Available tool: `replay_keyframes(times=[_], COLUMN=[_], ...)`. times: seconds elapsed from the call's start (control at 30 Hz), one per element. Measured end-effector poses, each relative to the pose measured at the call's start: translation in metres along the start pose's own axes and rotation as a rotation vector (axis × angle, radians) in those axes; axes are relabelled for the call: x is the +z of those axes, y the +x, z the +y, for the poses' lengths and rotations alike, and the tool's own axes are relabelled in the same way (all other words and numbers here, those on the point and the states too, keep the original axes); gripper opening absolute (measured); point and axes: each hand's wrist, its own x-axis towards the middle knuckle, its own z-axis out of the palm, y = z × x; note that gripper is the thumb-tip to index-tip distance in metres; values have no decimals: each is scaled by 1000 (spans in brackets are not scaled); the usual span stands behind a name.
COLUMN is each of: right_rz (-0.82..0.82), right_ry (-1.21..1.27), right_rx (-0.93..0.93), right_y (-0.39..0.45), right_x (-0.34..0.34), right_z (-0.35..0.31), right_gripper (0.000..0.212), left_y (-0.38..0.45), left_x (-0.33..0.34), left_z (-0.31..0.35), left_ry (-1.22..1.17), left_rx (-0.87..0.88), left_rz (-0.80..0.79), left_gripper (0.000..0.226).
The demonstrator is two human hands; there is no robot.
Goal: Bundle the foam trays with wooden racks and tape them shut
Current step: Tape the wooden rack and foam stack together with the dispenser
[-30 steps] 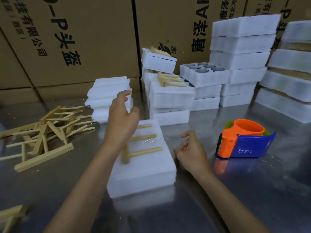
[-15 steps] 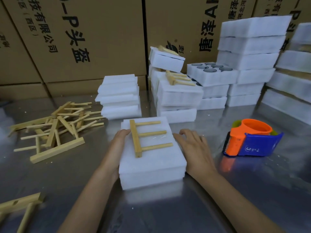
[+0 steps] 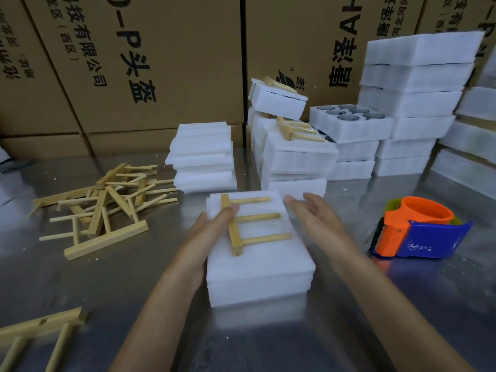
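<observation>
Loose wooden racks lay piled at the left. The left hand gripped the foam tray bundle at its left edge, thumb on its taped wooden rack; the right hand hovered open, fingers straight, beside its right edge. A tape dispenser sat on bare steel table at the right.

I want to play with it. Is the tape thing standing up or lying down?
Lying on its side: the tape dispenser rests on the metal table, roll opening facing up.

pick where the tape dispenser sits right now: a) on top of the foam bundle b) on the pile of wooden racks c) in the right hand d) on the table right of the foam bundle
d: the tape dispenser stands on the table, right of the foam bundle, with the open right hand between them and off it.
</observation>
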Motion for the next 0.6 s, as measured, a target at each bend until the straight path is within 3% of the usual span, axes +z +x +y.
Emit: replay_keyframes(times=[0.03,0.1,0.2,0.3,0.47,0.6], right_rz=[-128,-289,-302,-441,-392,-474], right_ry=[18,-9,38,210,250,342], right_rx=[105,145,132,155,150,143], right_y=[2,6,10,9,4,-4], right_x=[8,22,29,20,18,15], right_z=[-5,-1,5,9,20,18], right_gripper=[74,68,50,36,39,41], left_y=[-1,0,2,-1,-1,-1], left_x=[1,3,4,4,6,7], left_z=[-4,-11,-11,-10,-9,-9], left_ry=[17,-13,-71,-100,-62,-55], left_rx=[21,55,82,79,32,65], left_rz=[-21,-16,-24,-18,51,51], left_gripper=[57,52,43,44,77,46])
